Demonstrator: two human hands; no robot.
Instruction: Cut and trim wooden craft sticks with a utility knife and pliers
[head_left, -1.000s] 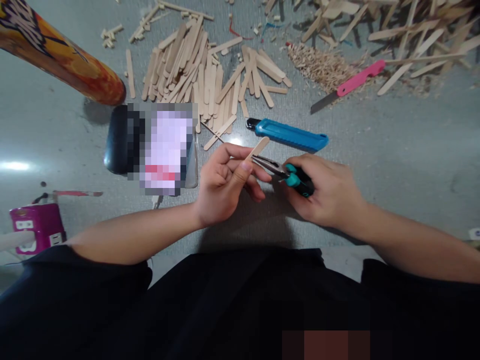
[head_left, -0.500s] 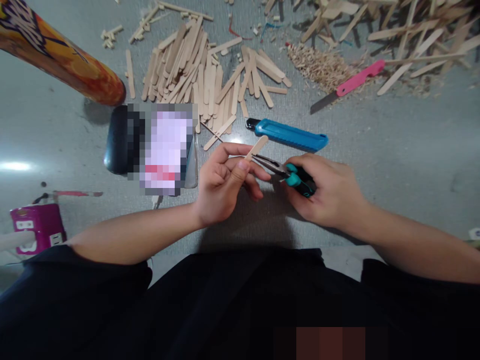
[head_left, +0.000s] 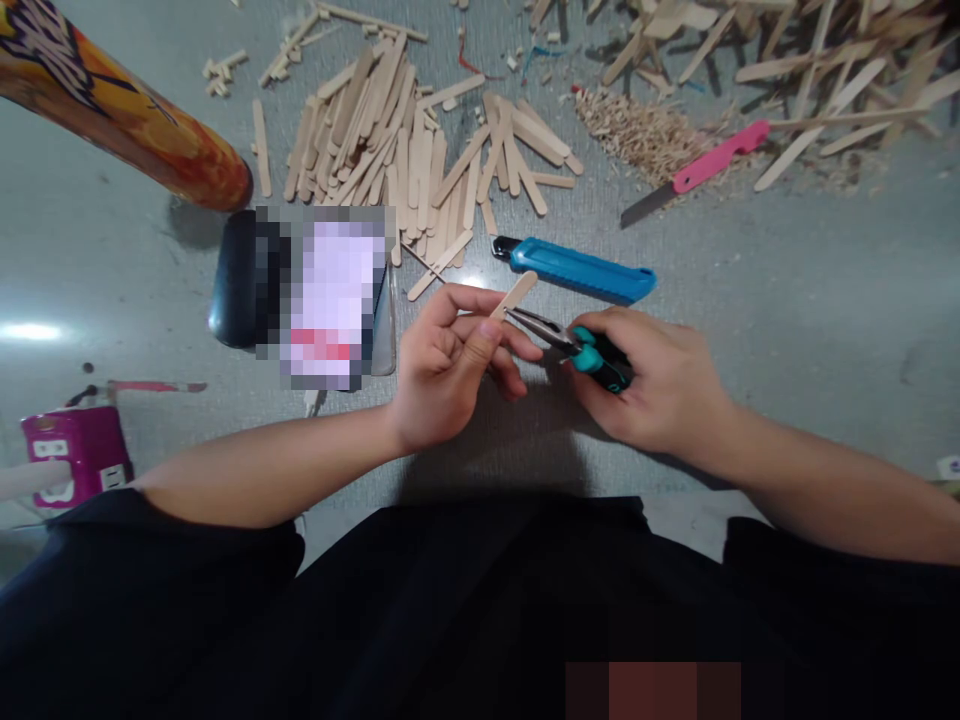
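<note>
My left hand point(head_left: 454, 365) pinches a popsicle stick point(head_left: 519, 292) between thumb and index finger, with the rounded end pointing up and to the right. In my right hand point(head_left: 660, 385) is a pair of needle-nose pliers point(head_left: 589, 352) with teal and black handles. The tips of the pliers meet the stick's right edge just above my left thumb; whether they grip it I cannot tell. A blue utility knife point(head_left: 577, 270) lies on the table just beyond both hands.
Beyond my hands spreads a pile of popsicle sticks point(head_left: 360, 130). A pink folding saw point(head_left: 720, 158) lies by wood shavings point(head_left: 645, 130) at the right. On the left are a phone point(head_left: 334, 300), a dark case point(head_left: 236, 285), an orange can point(head_left: 142, 120) and a purple power box point(head_left: 79, 450).
Hardly anything differs. The tips of the pliers have shifted very slightly at the stick's edge, while both hands keep their places.
</note>
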